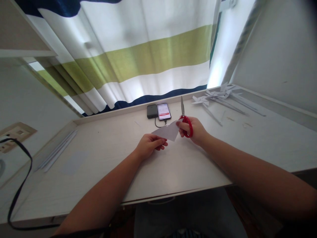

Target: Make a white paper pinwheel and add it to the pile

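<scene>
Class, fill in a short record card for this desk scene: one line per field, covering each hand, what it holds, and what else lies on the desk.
Left hand: left hand pinches the near corner of a white paper piece
Right hand: right hand grips red-handled scissors, blades pointing away, shut
Paper shape: roughly triangular, held above the desk
Behind the hands: phone with lit screen, cabled to a dark power bank
Far right: paper pinwheels lying in a heap
Far left: thin paper strips
Backdrop: striped curtain
</scene>
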`<state>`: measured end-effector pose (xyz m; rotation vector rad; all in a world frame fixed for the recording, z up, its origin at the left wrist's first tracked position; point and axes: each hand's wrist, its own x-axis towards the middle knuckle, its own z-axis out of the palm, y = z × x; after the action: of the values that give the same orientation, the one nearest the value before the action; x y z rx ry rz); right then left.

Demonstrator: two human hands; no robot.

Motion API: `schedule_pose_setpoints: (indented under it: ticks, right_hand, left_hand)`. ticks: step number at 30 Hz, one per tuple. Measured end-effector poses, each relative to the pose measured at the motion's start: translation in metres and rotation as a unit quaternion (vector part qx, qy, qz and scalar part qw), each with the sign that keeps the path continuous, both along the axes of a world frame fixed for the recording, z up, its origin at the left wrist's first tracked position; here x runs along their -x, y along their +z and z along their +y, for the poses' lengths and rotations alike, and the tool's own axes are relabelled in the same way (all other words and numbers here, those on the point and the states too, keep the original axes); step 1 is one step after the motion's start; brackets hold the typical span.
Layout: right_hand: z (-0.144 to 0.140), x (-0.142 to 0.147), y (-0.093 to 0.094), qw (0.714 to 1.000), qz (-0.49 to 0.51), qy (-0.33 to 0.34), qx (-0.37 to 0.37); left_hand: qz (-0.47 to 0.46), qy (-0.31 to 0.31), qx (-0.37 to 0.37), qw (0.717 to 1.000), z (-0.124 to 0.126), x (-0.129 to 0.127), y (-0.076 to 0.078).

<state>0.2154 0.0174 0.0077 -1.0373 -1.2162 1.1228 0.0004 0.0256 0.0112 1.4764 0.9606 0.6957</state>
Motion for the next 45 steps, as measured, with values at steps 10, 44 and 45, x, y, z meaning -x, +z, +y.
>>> schedule_pose_setpoints:
  ticks: [10,44,45]
  right_hand:
    - [0.003,-0.004,0.000,1.000,0.015,-0.014,-0.005]
    - [0.026,-0.040,-0.021,0.999,0.002,-0.029,0.013]
    - [0.027,-0.041,-0.020,1.000,-0.009,-0.007,0.024]
  left_hand:
    - [0.029,-0.041,-0.038,0.998,-0.002,0.000,-0.002]
    - [0.098,-0.091,-0.411,0.902,-0.021,-0.019,0.015]
    - [0.092,-0.014,-0.404,0.910,-0.010,-0.016,0.014]
